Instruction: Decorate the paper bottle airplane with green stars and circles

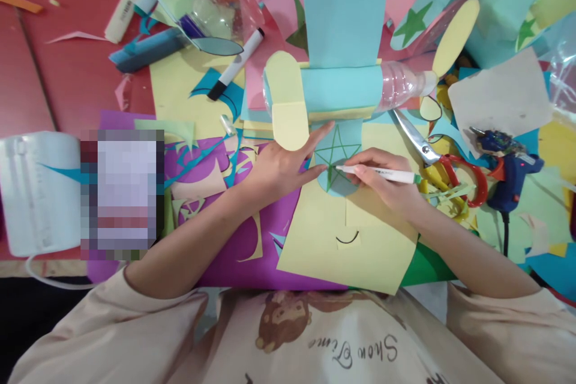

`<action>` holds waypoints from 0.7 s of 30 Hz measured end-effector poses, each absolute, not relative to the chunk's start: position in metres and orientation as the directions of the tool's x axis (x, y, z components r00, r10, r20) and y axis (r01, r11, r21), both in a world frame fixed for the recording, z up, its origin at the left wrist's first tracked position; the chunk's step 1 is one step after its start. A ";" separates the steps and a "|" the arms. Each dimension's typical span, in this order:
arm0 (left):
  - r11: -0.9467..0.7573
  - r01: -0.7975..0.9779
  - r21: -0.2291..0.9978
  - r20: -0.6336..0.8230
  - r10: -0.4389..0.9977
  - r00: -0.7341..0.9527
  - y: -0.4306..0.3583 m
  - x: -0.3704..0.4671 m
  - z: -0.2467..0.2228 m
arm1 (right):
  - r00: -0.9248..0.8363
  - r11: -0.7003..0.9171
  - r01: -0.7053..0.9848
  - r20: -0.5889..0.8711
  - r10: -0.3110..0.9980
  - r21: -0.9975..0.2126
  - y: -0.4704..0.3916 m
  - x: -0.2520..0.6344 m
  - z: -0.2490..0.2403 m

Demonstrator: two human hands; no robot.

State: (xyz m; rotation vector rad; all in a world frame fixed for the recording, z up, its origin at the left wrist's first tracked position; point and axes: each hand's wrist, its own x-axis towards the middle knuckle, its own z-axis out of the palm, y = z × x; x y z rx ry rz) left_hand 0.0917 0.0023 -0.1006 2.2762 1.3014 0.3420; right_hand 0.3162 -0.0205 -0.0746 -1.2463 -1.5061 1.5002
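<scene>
My right hand (382, 183) grips a white marker (387, 174), its tip resting on a light blue paper strip (353, 132) with a rounded end. A green outlined star (336, 156) is drawn there, and part of it is coloured green. My left hand (288, 171) lies with fingers spread, thumb and forefinger touching the strip's left side. Just above lies a clear plastic bottle (400, 85) wrapped in light blue paper, with a cream rounded paper piece (288, 96) across its left end. Pale yellow paper (315, 246) lies under the strip.
Open scissors with red handles (463, 177) and a blue glue gun (513, 183) lie to the right. A black-and-white marker (236, 64) is at upper left. A white box (40, 192) stands at far left beside a blurred-out rectangle. Purple paper scraps (234, 252) spread around my left arm.
</scene>
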 end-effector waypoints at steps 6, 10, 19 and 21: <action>-0.413 0.753 0.512 -0.051 0.860 0.507 0.002 0.092 -0.098 | -0.341 -0.062 0.262 -0.152 0.928 -0.963 -0.021 0.312 -0.075; -0.427 0.746 0.510 -0.033 0.858 0.513 0.002 0.092 -0.098 | -0.334 -0.048 0.284 -0.146 0.931 -0.958 -0.021 0.312 -0.079; -0.456 0.710 0.537 0.013 0.846 0.534 0.003 0.090 -0.100 | -0.361 -0.011 0.339 -0.140 0.922 -0.941 -0.023 0.314 -0.081; -0.449 0.713 0.539 0.004 0.848 0.530 0.002 0.090 -0.099 | -0.374 -0.016 0.332 -0.148 0.916 -0.943 -0.023 0.314 -0.080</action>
